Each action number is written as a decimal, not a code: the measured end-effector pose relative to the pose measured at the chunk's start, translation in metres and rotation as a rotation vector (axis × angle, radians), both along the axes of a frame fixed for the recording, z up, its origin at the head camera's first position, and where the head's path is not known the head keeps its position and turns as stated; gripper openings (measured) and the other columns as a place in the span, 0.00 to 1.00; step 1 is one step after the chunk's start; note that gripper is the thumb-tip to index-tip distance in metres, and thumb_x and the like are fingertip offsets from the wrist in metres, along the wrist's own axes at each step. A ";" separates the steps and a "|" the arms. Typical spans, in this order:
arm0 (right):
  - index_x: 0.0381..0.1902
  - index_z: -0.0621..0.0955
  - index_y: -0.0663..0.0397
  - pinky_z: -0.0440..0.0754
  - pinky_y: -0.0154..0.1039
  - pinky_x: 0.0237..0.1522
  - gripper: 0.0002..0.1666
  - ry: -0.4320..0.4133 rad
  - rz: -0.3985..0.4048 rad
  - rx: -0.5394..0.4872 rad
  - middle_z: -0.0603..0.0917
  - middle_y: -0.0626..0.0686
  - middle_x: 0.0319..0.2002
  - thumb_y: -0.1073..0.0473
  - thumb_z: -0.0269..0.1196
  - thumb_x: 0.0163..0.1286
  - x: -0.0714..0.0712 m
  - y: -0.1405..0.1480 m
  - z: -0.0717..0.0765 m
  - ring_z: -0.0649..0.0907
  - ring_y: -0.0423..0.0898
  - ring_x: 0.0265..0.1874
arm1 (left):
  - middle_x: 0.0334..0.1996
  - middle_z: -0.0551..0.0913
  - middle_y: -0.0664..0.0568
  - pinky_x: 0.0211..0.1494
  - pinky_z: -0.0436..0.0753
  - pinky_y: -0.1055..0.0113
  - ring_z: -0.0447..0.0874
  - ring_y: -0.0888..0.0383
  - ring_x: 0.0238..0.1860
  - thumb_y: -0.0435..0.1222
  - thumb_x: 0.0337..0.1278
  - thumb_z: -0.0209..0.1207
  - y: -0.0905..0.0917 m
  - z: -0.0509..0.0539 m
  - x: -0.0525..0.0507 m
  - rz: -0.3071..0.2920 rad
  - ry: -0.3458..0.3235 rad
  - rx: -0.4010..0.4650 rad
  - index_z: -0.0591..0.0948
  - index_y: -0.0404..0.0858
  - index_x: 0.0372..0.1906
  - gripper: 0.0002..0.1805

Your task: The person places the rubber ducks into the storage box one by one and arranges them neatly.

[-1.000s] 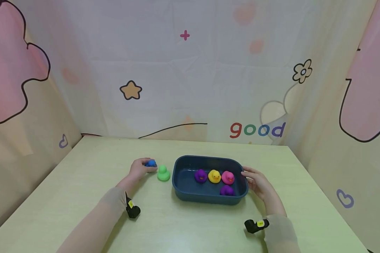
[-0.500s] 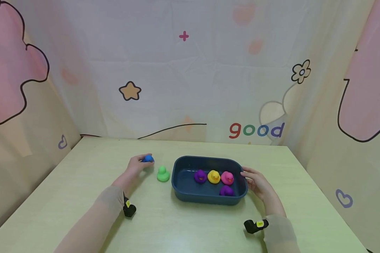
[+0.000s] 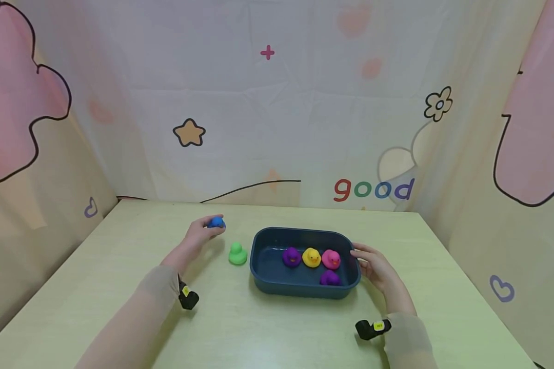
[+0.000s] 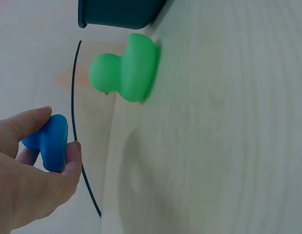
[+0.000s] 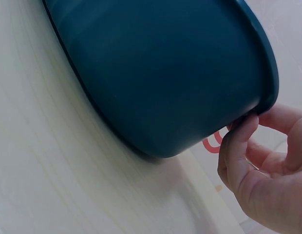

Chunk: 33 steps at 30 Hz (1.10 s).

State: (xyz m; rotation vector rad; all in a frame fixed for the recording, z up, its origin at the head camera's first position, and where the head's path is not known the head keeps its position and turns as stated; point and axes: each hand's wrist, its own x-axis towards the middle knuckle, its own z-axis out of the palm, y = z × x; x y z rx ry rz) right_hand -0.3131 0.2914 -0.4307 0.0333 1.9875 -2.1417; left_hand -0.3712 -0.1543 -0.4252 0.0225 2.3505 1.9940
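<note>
A blue rubber duck (image 3: 216, 222) is pinched between the fingers and thumb of my left hand (image 3: 197, 236). In the left wrist view, that blue duck is off the tabletop, its underside turned toward the table. A green rubber duck (image 3: 237, 254) stands on the table between my left hand and a dark blue bin (image 3: 300, 291). Inside the bin sit a purple duck (image 3: 292, 257), a yellow duck (image 3: 311, 258), a pink duck (image 3: 331, 259) and another purple duck (image 3: 330, 278) by the front wall. My right hand (image 3: 379, 269) grips the bin's right end at the rim, fingers bent.
Pale wooden tabletop (image 3: 277, 333) runs around the bin. A printed cloth (image 3: 304, 128) hangs behind the table and along both sides. Each wrist carries a small black camera, such as the left one (image 3: 188, 298).
My left hand has lifted the blue duck and carried it away from me, farther from the green duck. My right hand, the bin and the ducks in it have stayed put.
</note>
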 end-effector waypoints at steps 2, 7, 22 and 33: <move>0.64 0.70 0.59 0.81 0.26 0.38 0.23 -0.001 0.001 0.004 0.83 0.35 0.37 0.60 0.55 0.74 0.000 0.000 0.000 0.82 0.34 0.32 | 0.71 0.63 0.33 0.73 0.66 0.53 0.64 0.41 0.70 0.29 0.64 0.57 0.002 0.002 0.000 -0.011 0.002 0.000 0.64 0.30 0.71 0.31; 0.66 0.68 0.62 0.81 0.26 0.38 0.25 -0.002 0.007 0.006 0.83 0.35 0.37 0.60 0.56 0.73 0.000 -0.001 0.001 0.81 0.34 0.32 | 0.71 0.64 0.34 0.73 0.66 0.53 0.66 0.40 0.70 0.29 0.64 0.57 0.009 0.008 0.002 -0.034 0.006 -0.008 0.65 0.31 0.71 0.31; 0.68 0.65 0.65 0.81 0.25 0.38 0.29 0.003 0.006 0.019 0.82 0.35 0.37 0.60 0.55 0.74 0.001 -0.001 0.001 0.81 0.34 0.32 | 0.70 0.62 0.31 0.72 0.66 0.51 0.66 0.38 0.69 0.27 0.63 0.57 0.039 0.025 0.006 -0.123 0.022 0.022 0.62 0.30 0.72 0.33; 0.67 0.66 0.64 0.80 0.25 0.38 0.27 0.001 -0.002 0.017 0.82 0.35 0.37 0.60 0.55 0.74 0.001 -0.001 0.002 0.81 0.34 0.32 | 0.63 0.68 0.32 0.70 0.68 0.48 0.68 0.40 0.66 0.29 0.60 0.60 0.070 0.037 0.016 -0.152 0.054 -0.012 0.66 0.27 0.65 0.29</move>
